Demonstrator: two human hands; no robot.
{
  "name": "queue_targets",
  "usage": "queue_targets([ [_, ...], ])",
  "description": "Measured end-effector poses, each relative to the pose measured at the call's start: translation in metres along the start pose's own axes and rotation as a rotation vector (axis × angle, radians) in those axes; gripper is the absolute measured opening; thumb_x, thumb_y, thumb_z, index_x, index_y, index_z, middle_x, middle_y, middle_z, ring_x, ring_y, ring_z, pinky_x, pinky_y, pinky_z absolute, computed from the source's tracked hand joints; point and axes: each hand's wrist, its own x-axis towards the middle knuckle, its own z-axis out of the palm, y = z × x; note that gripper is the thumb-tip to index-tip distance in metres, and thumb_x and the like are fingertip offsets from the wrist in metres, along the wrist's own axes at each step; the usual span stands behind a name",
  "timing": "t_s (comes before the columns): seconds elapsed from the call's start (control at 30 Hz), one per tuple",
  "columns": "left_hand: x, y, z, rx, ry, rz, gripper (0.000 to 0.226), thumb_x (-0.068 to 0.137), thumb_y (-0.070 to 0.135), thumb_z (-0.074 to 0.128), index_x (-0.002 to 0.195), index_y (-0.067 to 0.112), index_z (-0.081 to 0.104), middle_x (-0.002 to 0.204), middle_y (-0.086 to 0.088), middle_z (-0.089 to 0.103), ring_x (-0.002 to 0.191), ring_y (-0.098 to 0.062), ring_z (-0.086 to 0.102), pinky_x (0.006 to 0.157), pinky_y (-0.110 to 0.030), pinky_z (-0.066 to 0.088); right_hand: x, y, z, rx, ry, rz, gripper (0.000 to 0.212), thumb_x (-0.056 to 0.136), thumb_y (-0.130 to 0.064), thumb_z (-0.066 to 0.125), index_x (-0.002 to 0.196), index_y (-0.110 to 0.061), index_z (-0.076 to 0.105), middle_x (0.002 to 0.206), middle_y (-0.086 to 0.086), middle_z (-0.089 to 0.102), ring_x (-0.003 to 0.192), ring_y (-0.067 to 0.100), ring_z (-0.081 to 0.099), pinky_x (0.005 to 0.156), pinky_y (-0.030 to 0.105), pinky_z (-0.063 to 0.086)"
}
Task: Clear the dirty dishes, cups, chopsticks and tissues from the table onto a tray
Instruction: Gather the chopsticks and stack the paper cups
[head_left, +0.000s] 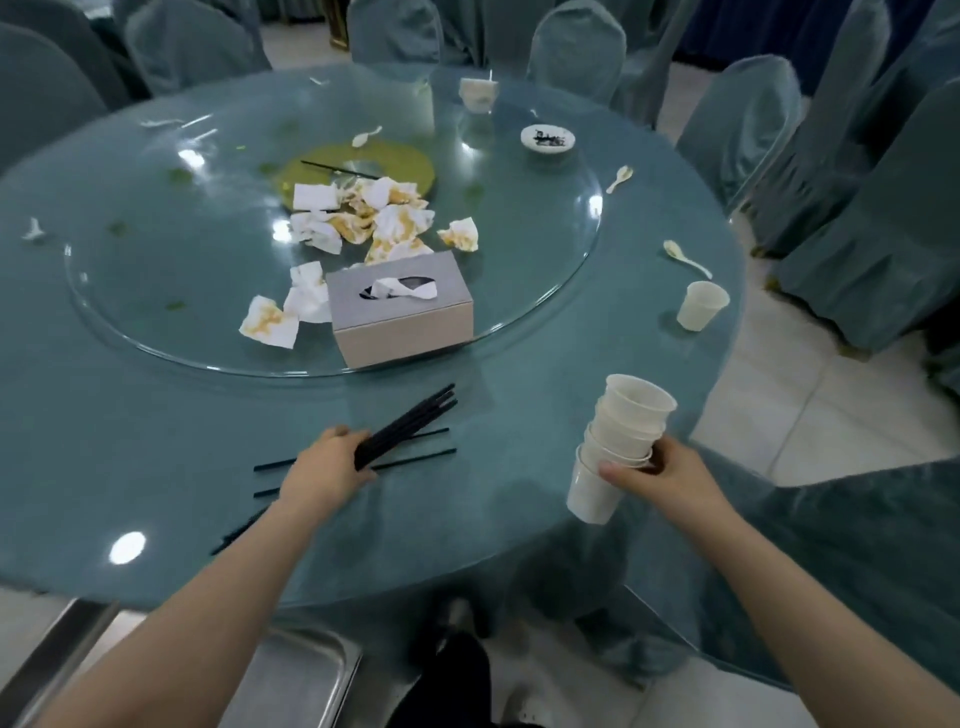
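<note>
My left hand (327, 467) grips a bundle of black chopsticks (410, 423) near the table's front edge; a few loose chopsticks (415, 460) lie flat beside it. My right hand (662, 470) holds a leaning stack of white paper cups (618, 436) above the table's right front. A single paper cup (701, 305) stands further right. Stained crumpled tissues (363, 218) are heaped on the glass turntable (156, 332), with more by the tissue box (402, 306). A metal tray (306, 670) sits below the table edge.
A small white dish (548, 137) and a crumpled cup (478, 92) sit at the far side. White plastic spoons (685, 257) lie scattered near the rim. Covered chairs (737, 119) ring the round table. A yellow disc (410, 161) lies under the glass centre.
</note>
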Motion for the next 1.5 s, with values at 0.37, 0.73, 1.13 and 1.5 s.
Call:
queue_targets([
  [0.37,0.038,-0.006,0.015,0.162,-0.074,0.025,0.023,0.091,0.032,0.057,0.105,0.015,0.058,0.098,-0.004,0.056,0.086,-0.028,0.058,0.071,-0.036,0.048,0.037,0.014,0.02,0.005,0.071,0.149,0.036,0.072,-0.031,0.08,0.101,-0.034,0.06,0.103,-0.014,0.067,0.095,0.01,0.064,0.085,0.037,0.052],
  [0.73,0.07,0.018,0.003,0.277,-0.195,0.109,0.013,0.089,0.026,0.053,0.087,0.014,0.052,0.078,0.001,0.049,0.074,-0.021,0.049,0.062,-0.029,0.038,0.047,0.012,0.016,0.066,0.166,0.174,0.037,0.073,-0.031,0.079,0.105,-0.033,0.06,0.103,-0.013,0.068,0.091,0.009,0.066,0.071,0.03,0.056],
  [1.13,0.095,0.113,-0.049,-0.395,-0.262,0.111,0.018,0.087,0.019,0.061,0.073,0.009,0.055,0.064,-0.005,0.055,0.055,-0.02,0.049,0.052,-0.025,0.036,0.062,-0.013,-0.025,0.022,0.412,0.046,0.043,0.071,-0.03,0.081,0.107,-0.028,0.06,0.097,-0.019,0.067,0.086,-0.005,0.063,0.069,0.016,0.048],
  [1.5,0.141,0.213,-0.062,-1.395,-0.436,-0.33,0.019,0.094,0.014,0.054,0.078,0.006,0.059,0.05,0.0,0.058,0.044,-0.011,0.05,0.04,-0.018,0.043,0.154,-0.031,-0.133,0.145,0.475,-0.022,0.031,0.073,-0.023,0.08,0.092,-0.034,0.058,0.096,-0.014,0.065,0.092,0.01,0.063,0.09,0.047,0.053],
])
